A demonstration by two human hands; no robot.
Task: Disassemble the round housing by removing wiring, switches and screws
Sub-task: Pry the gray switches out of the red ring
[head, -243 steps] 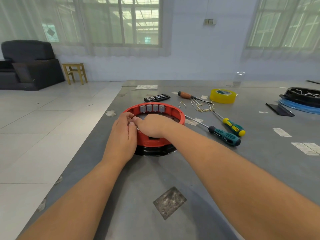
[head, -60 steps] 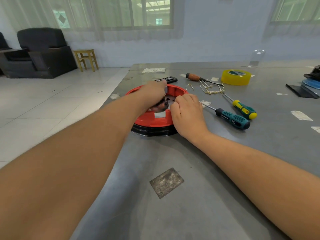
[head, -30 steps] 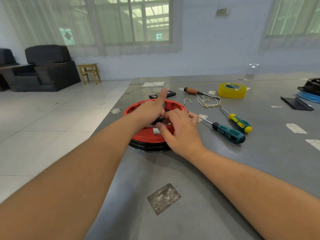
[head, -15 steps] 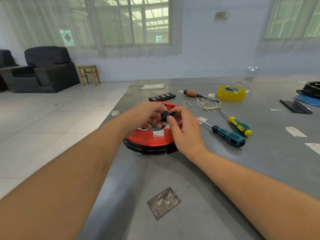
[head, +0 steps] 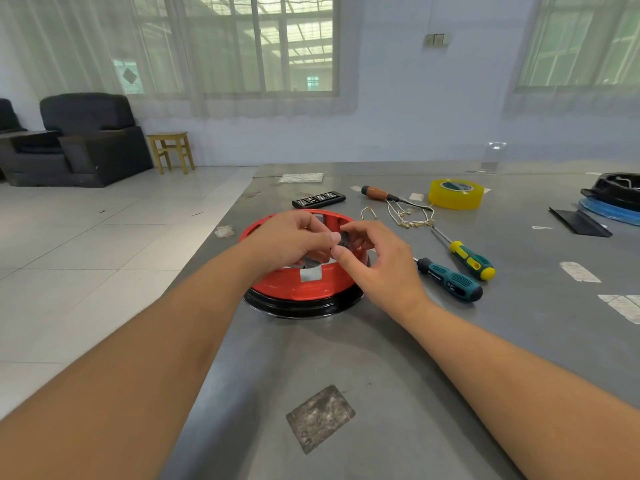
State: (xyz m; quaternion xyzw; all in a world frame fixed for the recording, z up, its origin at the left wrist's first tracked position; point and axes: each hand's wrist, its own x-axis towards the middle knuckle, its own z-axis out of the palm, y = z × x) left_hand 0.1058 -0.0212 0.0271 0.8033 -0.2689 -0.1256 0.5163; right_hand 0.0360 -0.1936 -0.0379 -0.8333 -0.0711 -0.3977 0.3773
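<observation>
The round housing [head: 298, 284], a red ring on a black base, sits near the table's left edge. Both hands hover just above its middle. My left hand [head: 294, 240] and my right hand [head: 377, 261] meet fingertip to fingertip and pinch a small black switch [head: 344, 238] between them. The housing's inside is mostly hidden behind the hands. A bundle of removed wires [head: 410, 216] lies on the table behind and to the right of the housing.
Right of the housing lie a teal screwdriver [head: 450, 280] and a yellow-and-green screwdriver [head: 467, 259]. Farther back are a brown-handled screwdriver [head: 377, 194], a black bit case [head: 318, 199] and a yellow tape roll [head: 455, 194]. Another black and blue housing [head: 613, 199] sits at the far right.
Both hands came out of the housing's inside and lifted a small black switch above it; over the last half second they stay close together, pinching it.
</observation>
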